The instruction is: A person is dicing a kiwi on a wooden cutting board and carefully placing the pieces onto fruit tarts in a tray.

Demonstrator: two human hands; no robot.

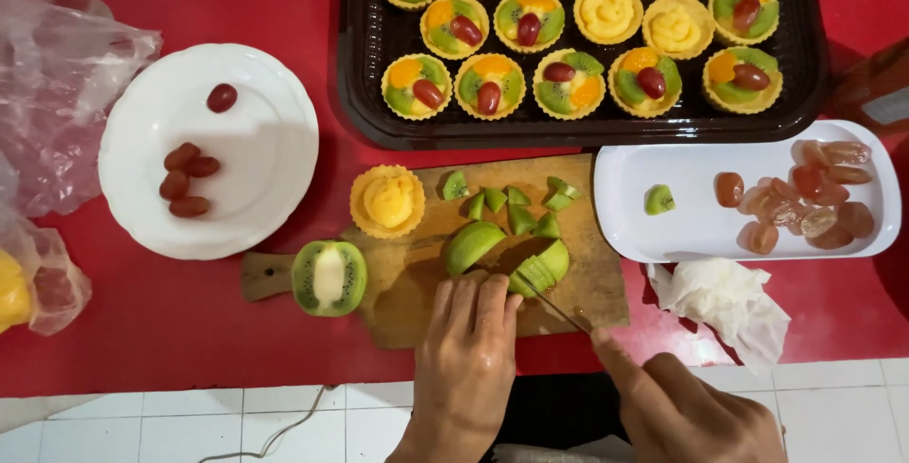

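Note:
My left hand [466, 354] rests fingertips on a peeled green kiwi piece [472, 243] on the wooden cutting board [417, 283]. My right hand [682, 406] grips a knife [554, 304] whose blade cuts into a sliced kiwi piece [542, 267]. Small kiwi wedges [516, 205] lie at the board's far side. A half kiwi [329, 277] with skin sits at the board's left end. A cream-filled tart [387, 201] stands beside the wedges.
A black tray [814, 75] of fruit-topped and plain cream tarts lies at the back. A round white plate [265, 169] holds several red grapes. A rectangular white dish [691, 226] holds halved grapes and one kiwi wedge. Crumpled tissue [724, 302] and plastic bags [47, 103] lie nearby.

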